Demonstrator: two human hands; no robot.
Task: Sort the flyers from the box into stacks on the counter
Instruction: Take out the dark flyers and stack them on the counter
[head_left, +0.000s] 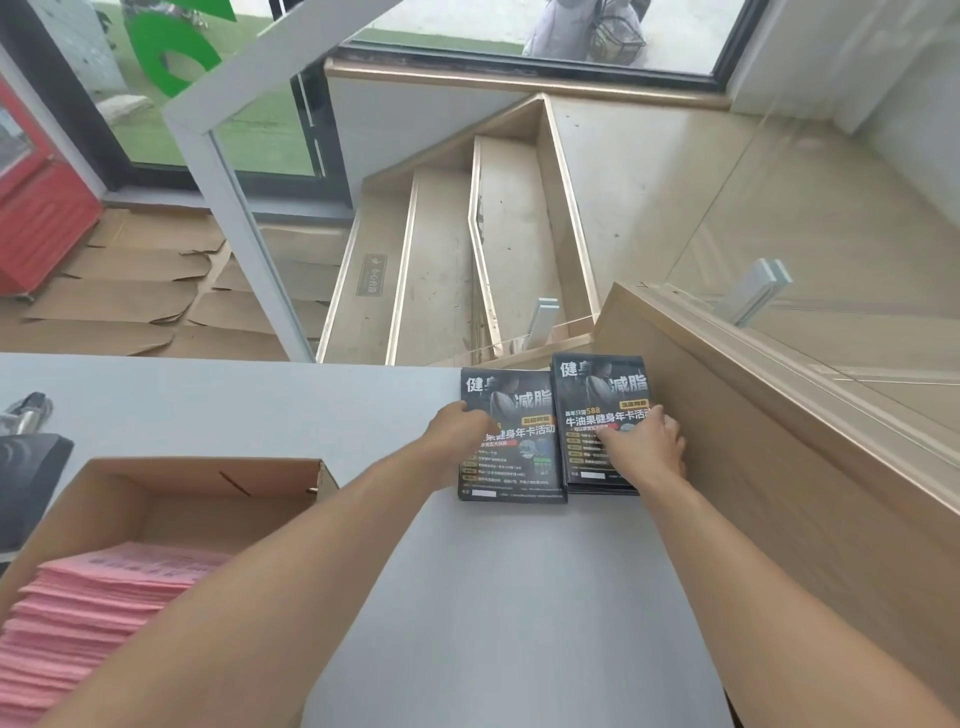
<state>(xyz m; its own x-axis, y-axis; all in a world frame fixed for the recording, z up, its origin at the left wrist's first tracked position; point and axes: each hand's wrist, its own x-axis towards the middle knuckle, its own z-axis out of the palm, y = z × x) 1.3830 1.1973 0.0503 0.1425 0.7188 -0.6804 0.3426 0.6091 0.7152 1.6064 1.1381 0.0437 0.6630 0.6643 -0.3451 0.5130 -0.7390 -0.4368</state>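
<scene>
Pale grey surface (519, 571) runs beside a wooden ledge above a beige staircase (467, 234), with a glass balustrade and a window beyond. Two stacks of dark flyers sit side by side at the far edge, their edges touching or nearly so: the left stack (519, 467) and the right stack (592, 395), which lies against the wooden ledge (779, 441). Large white characters on each cover read 健身 and 减脂, with "588" in orange and a line reading 牛油果健身年卡活动; the smaller print below is too fine to make out. A person's left hand (457, 431) rests on the left stack's near-left side, fingers curved over its cover, gripping nothing that shows. The right hand (644, 441) presses down on the right stack, fingers spread flat over its lower right part. At lower left an open cardboard box (208, 493) holds a thick pile of pink flyers (93, 613), their print unreadable.
</scene>
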